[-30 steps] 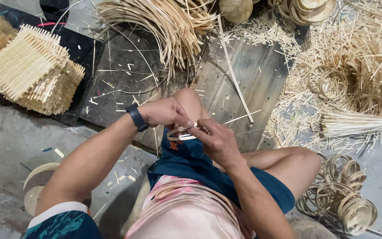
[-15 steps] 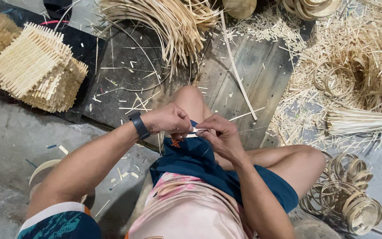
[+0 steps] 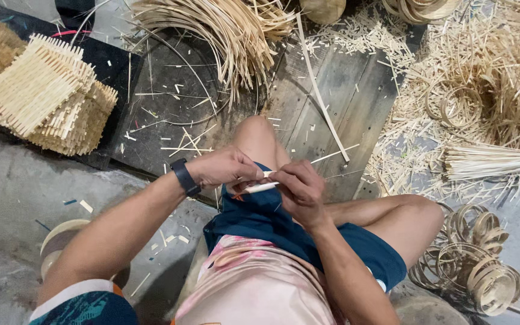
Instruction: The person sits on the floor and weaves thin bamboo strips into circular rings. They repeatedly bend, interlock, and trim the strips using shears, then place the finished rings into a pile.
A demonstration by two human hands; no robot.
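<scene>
I sit on the floor with my knees bent, both hands together above my lap. My left hand [image 3: 227, 168], with a dark band on its wrist, pinches one end of a short pale bamboo strip [image 3: 261, 187]. My right hand [image 3: 300, 189] grips the same strip from the other side, fingers curled over it. The strip lies nearly level between the two hands. Whether a small tool is also in the hands is hidden by the fingers.
A stack of woven bamboo squares [image 3: 46, 96] sits at the left. A bundle of long curved strips [image 3: 224, 30] lies ahead on dark boards. Bamboo rings [image 3: 482, 271] are piled at the right, a tied bundle of thin sticks [image 3: 495, 159] lies beyond my knee among scattered shavings.
Both hands have stayed together over the lap, shifting slightly as they work the strip; the view has drifted a little.
</scene>
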